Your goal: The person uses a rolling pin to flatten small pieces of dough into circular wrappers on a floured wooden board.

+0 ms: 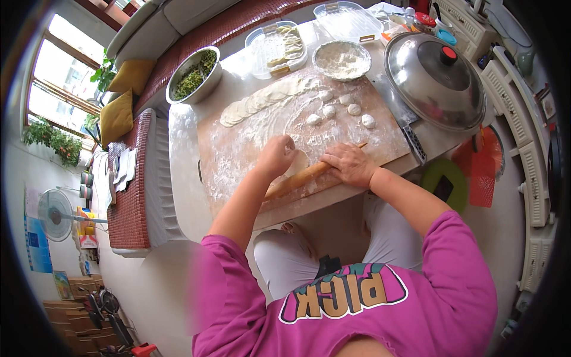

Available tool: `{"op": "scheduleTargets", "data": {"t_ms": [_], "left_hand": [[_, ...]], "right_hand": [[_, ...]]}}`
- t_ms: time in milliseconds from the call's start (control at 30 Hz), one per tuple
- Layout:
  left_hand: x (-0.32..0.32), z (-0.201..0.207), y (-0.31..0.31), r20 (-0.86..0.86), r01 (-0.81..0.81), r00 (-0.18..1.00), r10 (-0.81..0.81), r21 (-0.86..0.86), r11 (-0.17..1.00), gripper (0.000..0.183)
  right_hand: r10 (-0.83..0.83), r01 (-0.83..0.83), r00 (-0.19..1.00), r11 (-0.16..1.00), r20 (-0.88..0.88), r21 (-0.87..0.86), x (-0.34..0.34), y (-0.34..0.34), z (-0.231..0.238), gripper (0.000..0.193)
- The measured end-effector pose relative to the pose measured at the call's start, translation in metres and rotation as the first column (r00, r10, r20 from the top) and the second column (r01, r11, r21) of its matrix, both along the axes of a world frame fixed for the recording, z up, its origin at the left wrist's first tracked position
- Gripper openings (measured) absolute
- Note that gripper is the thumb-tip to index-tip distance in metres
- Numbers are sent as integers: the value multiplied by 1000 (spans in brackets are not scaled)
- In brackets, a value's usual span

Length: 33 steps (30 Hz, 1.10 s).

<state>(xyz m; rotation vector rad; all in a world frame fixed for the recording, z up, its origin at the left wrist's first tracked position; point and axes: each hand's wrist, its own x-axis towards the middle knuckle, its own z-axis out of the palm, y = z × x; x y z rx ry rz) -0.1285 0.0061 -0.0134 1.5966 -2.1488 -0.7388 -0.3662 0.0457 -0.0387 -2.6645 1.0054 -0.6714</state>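
Observation:
A wooden rolling pin lies slantwise near the front edge of the floured board. Over its right part rests my right hand, fingers laid across the wood. My left hand is closed at the edge of a flat dough wrapper, just behind the pin; the fingertips are partly hidden. Several small dough balls sit behind my right hand. Overlapping rolled wrappers form a long row at the board's back left.
A metal bowl of chopped green filling stands back left. Behind the board are a plastic container with dumplings, an open container and a bowl of flour. At right are a large domed lid and a cleaver.

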Motion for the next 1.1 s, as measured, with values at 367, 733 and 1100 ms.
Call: {"op": "scheduleTargets", "data": {"t_ms": [367,733,1100], "left_hand": [[-27,-1,-113,-848,-142,359,389,363,921,20],[-75,-22,-110,200,280,952,-232,-263,923,38],[-81,-7,-109,367,439,868,-335,-250,863,45]], "right_hand": [[5,-4,1000,1000,14,-11,1,-1,3,33],[16,-16,1000,999,-4,33,1,-3,2,38],[18,-18,1000,1000,-25,-2,7,-5,3,36]]}}
